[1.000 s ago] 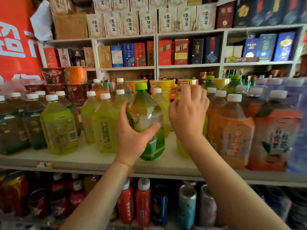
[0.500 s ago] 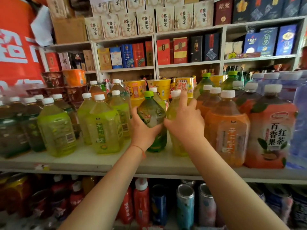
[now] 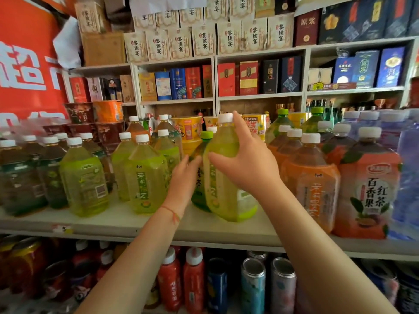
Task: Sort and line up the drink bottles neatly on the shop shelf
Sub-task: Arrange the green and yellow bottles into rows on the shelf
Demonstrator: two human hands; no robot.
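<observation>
Just right hand (image 3: 246, 165) — around yellow-green bottle (image 3: 223, 177)

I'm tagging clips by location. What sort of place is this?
Most likely a small grocery shop: rows of drink bottles on a shelf with a price tag, and boxed goods stacked behind.

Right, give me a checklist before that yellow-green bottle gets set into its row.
1. Right hand grips the white-capped yellow-green bottle: ok.
2. That bottle upright: not ok, it tilts left at the top.
3. Left hand steadies the green-capped bottle: ok, fingers against its side.
4. Green-capped bottle among its own kind: not ok, other green caps stand further back to the right.
5. Free shelf space in front of the hands: ok.
6. Gap behind the held bottle: cannot tell, hidden.
</observation>
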